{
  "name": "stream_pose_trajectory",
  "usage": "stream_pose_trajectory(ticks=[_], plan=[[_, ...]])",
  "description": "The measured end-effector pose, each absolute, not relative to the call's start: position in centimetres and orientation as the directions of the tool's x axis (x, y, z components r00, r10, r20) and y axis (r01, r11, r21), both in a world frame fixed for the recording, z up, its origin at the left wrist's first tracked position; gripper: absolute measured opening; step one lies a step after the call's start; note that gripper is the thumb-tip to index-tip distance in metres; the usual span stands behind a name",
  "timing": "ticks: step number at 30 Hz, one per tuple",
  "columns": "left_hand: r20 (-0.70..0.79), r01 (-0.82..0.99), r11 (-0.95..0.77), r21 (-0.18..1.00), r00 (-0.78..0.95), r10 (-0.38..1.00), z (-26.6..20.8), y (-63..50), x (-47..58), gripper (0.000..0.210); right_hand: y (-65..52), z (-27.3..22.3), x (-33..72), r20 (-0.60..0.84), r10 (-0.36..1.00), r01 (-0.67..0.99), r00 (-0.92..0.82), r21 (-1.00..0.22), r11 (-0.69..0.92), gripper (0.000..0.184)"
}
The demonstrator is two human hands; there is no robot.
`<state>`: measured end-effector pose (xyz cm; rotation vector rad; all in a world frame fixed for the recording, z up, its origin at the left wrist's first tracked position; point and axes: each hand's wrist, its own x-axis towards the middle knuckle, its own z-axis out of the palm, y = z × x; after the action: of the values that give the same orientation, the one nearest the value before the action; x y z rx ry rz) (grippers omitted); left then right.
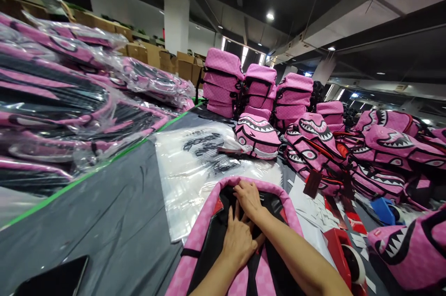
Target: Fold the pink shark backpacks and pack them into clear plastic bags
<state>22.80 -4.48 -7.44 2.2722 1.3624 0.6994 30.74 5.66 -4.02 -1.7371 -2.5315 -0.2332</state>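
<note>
Near the front of the grey worktop [121, 221] lies one pink-and-black backpack [211, 242], both hands on the upper part of its black panel. The left hand [239, 242] has its index finger stretched and the others bent; the right hand [248, 200] is half curled just beyond it; whether either pinches anything, I cannot tell. Beyond the backpack are one pile of clear sleeves [181, 182] and one toothy bag [258, 135], then three tall stacks [223, 84] of pink bags and one lower stack [329, 112]. One phone [52, 282] lies at left. Rightward sit one red dispenser [336, 252], containing one tape roll [356, 263], and one blue dispenser [381, 211]. Past the green edging [104, 163], clear wrappers [153, 77] enclose pink-and-black bags, too heaped to count.
</note>
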Motion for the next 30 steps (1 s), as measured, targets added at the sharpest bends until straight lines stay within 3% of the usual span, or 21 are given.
stream_pose_trajectory(ticks=[8, 13, 20, 24, 27, 30], plan=[[0.230, 0.713, -0.460, 0.530, 0.402, 0.887, -8.3, -3.7, 22.5, 0.062, 9.6, -1.1, 28.8, 0.026, 0.972, 0.968, -0.236, 0.093, 0.232, 0.020], [0.242, 0.719, -0.468, 0.514, 0.402, 0.883, -8.7, -3.8, 22.4, 0.062, 10.4, 1.7, 27.5, 0.020, 0.932, 0.928, -0.362, 0.098, 0.359, 0.054], [0.175, 0.757, -0.466, 0.459, 0.437, 0.882, -8.0, -3.5, 22.4, 0.063, 12.8, -0.2, 27.0, -0.162, 0.931, 0.942, -0.327, 0.027, 0.335, 0.036], [0.072, 0.809, -0.473, 0.348, 0.480, 0.874, -6.7, -3.0, 22.5, 0.066, 9.4, -0.4, 27.1, -0.064, 0.951, 0.953, -0.302, -0.009, 0.302, 0.050], [0.093, 0.828, -0.456, 0.325, 0.452, 0.887, -6.1, -2.7, 22.8, 0.067, 2.6, -0.4, 29.5, 0.069, 0.930, 0.922, -0.362, -0.121, 0.368, 0.064], [0.114, 0.835, -0.425, 0.351, 0.412, 0.904, -6.1, -1.8, 23.2, 0.068, -7.0, 0.2, 33.4, 0.173, 0.901, 0.868, -0.398, -0.246, 0.431, 0.058]])
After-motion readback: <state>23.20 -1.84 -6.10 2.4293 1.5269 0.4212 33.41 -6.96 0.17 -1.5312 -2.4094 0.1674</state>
